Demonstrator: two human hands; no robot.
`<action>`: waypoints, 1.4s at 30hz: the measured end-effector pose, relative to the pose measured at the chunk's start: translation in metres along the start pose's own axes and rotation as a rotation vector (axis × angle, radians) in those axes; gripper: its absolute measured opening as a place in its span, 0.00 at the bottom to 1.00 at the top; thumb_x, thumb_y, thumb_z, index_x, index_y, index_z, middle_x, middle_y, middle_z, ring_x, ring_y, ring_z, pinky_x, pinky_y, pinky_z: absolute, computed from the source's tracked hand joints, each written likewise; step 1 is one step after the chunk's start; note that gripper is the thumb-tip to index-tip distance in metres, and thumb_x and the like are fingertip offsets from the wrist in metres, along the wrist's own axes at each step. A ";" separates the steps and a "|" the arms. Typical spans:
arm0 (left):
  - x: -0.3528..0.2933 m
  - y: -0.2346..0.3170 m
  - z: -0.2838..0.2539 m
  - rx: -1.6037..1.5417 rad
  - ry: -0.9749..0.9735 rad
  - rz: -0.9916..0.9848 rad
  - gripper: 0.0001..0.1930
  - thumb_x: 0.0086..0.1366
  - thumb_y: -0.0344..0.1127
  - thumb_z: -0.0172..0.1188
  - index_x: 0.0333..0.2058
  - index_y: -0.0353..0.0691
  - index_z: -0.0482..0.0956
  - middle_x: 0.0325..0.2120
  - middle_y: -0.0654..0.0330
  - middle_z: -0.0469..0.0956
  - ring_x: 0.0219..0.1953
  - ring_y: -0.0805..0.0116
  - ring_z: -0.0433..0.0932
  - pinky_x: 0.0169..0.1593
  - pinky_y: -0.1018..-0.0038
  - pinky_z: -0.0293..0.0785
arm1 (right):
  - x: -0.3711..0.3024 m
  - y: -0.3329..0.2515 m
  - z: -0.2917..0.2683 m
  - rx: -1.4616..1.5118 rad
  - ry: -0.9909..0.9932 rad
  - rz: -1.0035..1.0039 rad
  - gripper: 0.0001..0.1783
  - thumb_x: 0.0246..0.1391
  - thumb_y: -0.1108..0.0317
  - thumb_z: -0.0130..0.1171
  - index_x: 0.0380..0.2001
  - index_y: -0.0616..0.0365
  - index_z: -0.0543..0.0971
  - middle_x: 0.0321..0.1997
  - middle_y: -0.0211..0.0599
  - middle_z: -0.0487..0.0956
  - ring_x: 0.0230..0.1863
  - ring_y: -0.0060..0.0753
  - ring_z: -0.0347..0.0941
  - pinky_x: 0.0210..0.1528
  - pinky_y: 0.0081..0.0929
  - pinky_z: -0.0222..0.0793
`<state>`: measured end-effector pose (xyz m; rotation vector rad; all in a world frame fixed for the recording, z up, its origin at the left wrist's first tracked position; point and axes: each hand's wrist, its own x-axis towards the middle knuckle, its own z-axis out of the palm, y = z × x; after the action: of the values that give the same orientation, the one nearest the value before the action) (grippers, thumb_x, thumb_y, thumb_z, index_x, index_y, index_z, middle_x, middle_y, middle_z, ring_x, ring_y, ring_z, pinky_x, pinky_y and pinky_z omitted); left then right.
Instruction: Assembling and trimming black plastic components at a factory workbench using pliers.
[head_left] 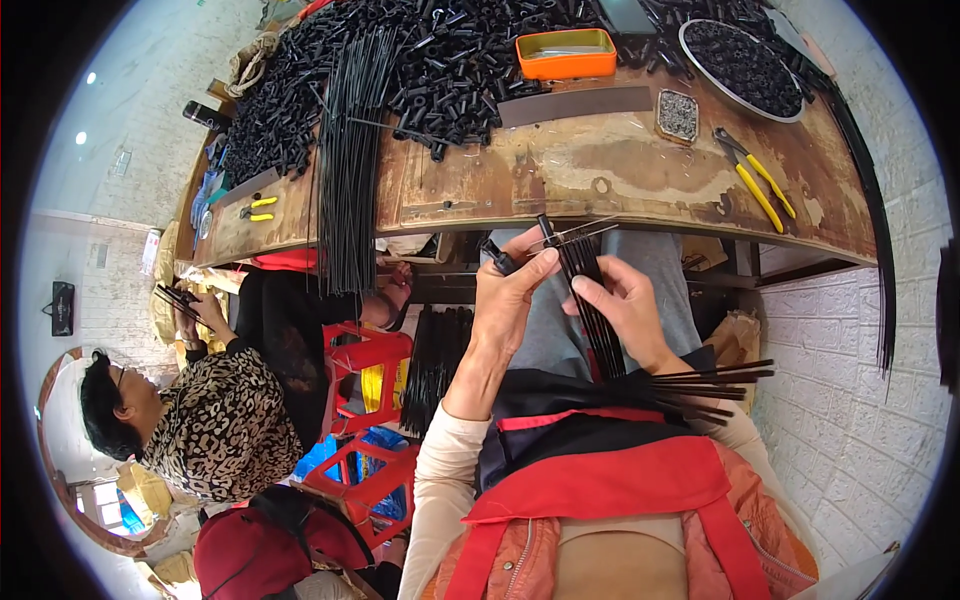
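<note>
- A bundle of thin black rods (592, 300) sits in front of the person's chest, just below the near edge of the worktop (560, 180), running from the hands down toward the lap.
- The right hand (625, 305) has its fingers closed around this bundle, thumb on the near side, holding it roughly upright with a slight tilt.
- The left hand (508, 290) is raised beside it, fingers pinched shut on a small black tube piece (500, 262) and touching the top of the bundle, where a few thin rod ends (575, 232) stick out toward the right.
- More black rods (705, 385) lie across the lap, fanning out to the person's right over a black and red apron (600, 470).
- On the worktop, a long sheaf of black rods (350, 150) hangs over the near edge, next to a large heap of short black tube pieces (440, 70).
- An orange tray (566, 53) lies on the heap, a flat metal strip (575, 105) lies just in front of it, and a small tin of tiny parts (677, 115) stands to its right.
- A round pan of black pieces (742, 62) sits at the far right, and yellow-handled pliers (755, 180) lie near the right edge.
- To the left, another person in a leopard-print top (225, 420) sits near red stools (365, 400), holding black rods.
</note>
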<state>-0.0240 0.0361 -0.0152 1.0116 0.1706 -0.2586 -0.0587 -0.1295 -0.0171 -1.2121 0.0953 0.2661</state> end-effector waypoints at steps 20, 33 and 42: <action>-0.003 -0.008 -0.006 -0.117 -0.079 -0.173 0.20 0.64 0.34 0.63 0.54 0.36 0.73 0.43 0.62 0.80 0.46 0.75 0.77 0.54 0.75 0.73 | 0.016 0.013 -0.021 0.219 -0.217 0.051 0.10 0.62 0.69 0.57 0.43 0.64 0.76 0.36 0.35 0.79 0.33 0.30 0.80 0.40 0.28 0.78; -0.008 -0.006 0.004 -0.061 -0.221 -0.166 0.19 0.70 0.46 0.54 0.53 0.41 0.73 0.51 0.62 0.76 0.35 0.79 0.68 0.44 0.78 0.67 | 0.018 0.007 -0.019 0.255 -0.317 0.111 0.15 0.64 0.67 0.54 0.51 0.63 0.73 0.40 0.35 0.77 0.38 0.26 0.75 0.45 0.34 0.78; 0.049 0.054 0.039 0.380 -0.368 0.193 0.24 0.70 0.50 0.52 0.55 0.37 0.73 0.59 0.51 0.70 0.63 0.61 0.65 0.66 0.61 0.56 | 0.016 0.007 -0.016 0.273 -0.331 0.033 0.16 0.66 0.67 0.51 0.53 0.62 0.69 0.36 0.33 0.74 0.37 0.24 0.72 0.49 0.38 0.77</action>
<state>0.0393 0.0237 0.0367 1.3272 -0.3212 -0.3028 -0.0437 -0.1402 -0.0323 -0.8835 -0.1324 0.4638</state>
